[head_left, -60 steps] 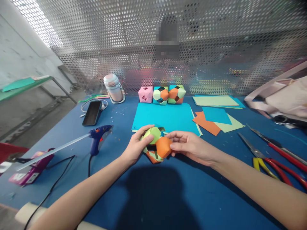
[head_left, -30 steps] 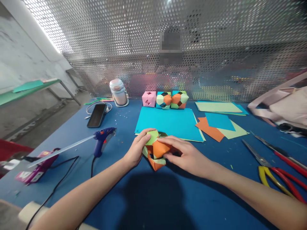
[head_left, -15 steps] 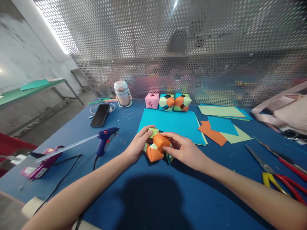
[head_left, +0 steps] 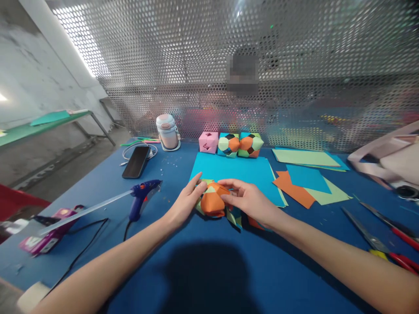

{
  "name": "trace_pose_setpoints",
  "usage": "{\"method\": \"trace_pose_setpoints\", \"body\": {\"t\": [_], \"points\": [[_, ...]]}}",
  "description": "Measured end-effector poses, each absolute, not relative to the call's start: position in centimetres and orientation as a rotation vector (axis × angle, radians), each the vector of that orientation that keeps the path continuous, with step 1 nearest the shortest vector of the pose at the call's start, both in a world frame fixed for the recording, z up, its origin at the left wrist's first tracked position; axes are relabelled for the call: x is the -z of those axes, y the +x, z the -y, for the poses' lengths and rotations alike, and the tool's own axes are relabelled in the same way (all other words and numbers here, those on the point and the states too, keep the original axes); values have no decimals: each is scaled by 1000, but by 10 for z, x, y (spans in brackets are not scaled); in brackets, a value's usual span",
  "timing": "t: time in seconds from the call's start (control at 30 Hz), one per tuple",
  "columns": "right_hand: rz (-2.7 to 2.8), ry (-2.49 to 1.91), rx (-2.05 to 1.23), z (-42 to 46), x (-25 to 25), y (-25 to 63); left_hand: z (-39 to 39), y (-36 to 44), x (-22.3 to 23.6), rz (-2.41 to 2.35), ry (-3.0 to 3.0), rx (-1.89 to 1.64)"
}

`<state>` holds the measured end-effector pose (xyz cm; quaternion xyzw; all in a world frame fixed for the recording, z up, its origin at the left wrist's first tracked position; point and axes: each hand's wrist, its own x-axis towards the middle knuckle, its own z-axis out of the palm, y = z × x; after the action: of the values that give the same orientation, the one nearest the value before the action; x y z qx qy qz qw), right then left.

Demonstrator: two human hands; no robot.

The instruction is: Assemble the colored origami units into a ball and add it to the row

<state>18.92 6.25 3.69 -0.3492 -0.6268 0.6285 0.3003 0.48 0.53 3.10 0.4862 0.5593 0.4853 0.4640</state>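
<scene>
A folded paper model [head_left: 213,201] in orange, pale green and blue rests on the table between my hands. Its orange faces bulge towards me, and a green and blue flap [head_left: 235,218] sticks out loose at its lower right. My left hand [head_left: 183,203] holds the model's left side, with the thumb along its upper edge. From the right, the fingers and thumb of my right hand [head_left: 250,199] grip the orange part near the top. Below my right wrist an orange paper edge [head_left: 254,223] shows; what it belongs to is hidden.
Behind stand a pink paper cube [head_left: 208,142] and two multicoloured ones [head_left: 250,145]. Blue sheets [head_left: 232,168] and cut papers [head_left: 296,189] lie nearer. To the left are a glue gun [head_left: 141,198], phone [head_left: 136,162] and flask [head_left: 167,132]; to the right, scissors [head_left: 366,231].
The orange part has turned and now presents one rounded face instead of an open fold. The flap and an orange edge show more at the lower right. My view has shifted slightly.
</scene>
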Motion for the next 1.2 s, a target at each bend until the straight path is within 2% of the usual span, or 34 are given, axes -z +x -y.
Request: {"method": "trace_pose_setpoints", "body": {"t": [0.2,0.73,1.2], "points": [[1602,-943,-1738,-62,-43,188,-2,5,-34,-1379,1219,-1032],[1149,-919,-2006,-60,-55,187,0,8,-42,-1313,1281,-1011],[1082,-929,-2090,-64,-57,190,0,7,-44,-1273,1307,-970]]}}
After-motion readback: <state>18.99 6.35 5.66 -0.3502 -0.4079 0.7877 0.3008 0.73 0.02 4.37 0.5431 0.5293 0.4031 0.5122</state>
